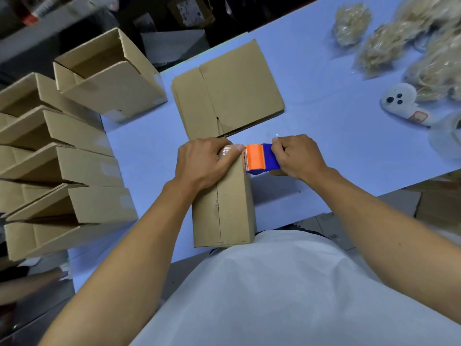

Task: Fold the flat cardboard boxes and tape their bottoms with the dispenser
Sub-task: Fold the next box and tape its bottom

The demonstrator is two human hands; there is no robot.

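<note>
Currently we are part-way through the batch. Our left hand [204,159] presses its fingers onto the tape end at the far edge of the folded box [224,203], which stands on the desk [324,101] directly before us. Our right hand [296,156] grips the orange-and-blue tape dispenser [260,159] just beside that edge. Several erected boxes [62,171] lie stacked at left; a stack of flat boxes [229,91] beyond awaits folding and taping.
</note>
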